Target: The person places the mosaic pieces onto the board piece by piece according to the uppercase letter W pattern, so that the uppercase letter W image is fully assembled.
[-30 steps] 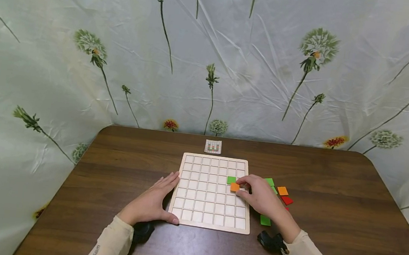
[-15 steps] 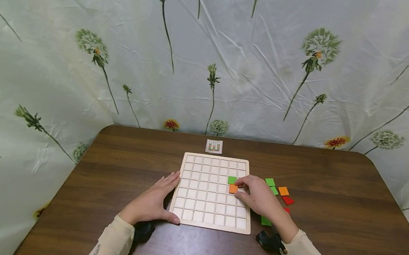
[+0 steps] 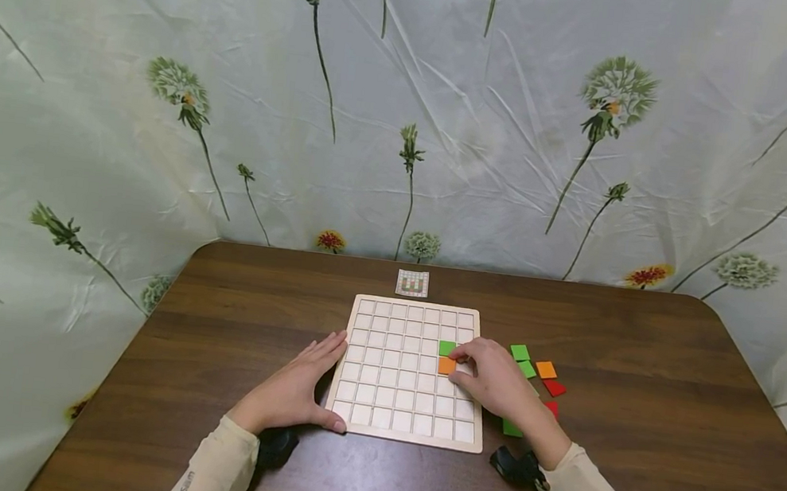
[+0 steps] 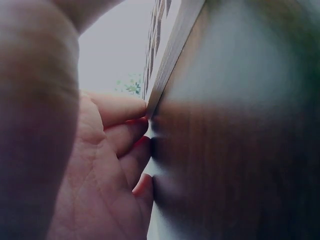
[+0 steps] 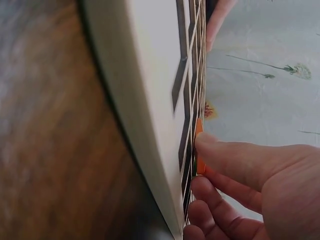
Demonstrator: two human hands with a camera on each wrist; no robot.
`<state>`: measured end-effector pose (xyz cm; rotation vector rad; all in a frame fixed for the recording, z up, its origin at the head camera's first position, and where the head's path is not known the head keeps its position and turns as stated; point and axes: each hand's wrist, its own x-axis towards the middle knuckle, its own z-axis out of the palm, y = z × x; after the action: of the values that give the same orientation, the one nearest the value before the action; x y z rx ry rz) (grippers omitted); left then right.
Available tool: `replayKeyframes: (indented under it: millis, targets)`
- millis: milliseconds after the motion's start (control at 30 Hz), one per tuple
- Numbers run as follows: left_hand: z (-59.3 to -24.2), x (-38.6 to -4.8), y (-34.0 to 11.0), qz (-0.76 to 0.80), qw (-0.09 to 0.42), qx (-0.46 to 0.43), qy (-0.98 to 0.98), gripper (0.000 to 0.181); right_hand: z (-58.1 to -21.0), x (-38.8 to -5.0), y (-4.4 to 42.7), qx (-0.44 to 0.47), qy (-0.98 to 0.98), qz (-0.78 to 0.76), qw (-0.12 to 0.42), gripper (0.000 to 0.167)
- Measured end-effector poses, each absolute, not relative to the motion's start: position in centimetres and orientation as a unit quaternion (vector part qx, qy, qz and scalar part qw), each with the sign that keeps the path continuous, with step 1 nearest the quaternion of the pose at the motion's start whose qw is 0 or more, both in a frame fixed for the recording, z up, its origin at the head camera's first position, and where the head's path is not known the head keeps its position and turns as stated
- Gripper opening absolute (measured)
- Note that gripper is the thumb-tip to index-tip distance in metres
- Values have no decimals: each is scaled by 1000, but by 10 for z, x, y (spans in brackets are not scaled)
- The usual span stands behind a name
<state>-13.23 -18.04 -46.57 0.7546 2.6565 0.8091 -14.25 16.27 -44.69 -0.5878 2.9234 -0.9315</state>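
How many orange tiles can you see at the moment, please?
2: one orange tile is pinched by the right hand over the board, and another orange tile lies on the table to the board's right. Others may be hidden under that hand.

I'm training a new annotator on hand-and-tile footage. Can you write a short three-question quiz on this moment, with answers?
1. Multiple choice. What colour is the tile that the right hand pinches?
A) red
B) green
C) orange

2. True or false. The small printed card lies on the table, beyond the far edge of the wooden grid board.

3. Fill in the blank, from the person's own side. The left hand touches the board's ____ edge.

Key
1. C: an orange tile sits between thumb and fingers.
2. True.
3. left
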Motion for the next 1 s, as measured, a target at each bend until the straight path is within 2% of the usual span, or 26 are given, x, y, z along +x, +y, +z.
replayKeyframes:
  millis: [600,1000]
  targets:
    - [-467,-132,-181,279,131,262,915,131,-449,-141,166,-176,929,-324,13,23]
    - [-466,-132,-180,280,131,259,915,130,-438,-130,187,-150,930,-336,19,27]
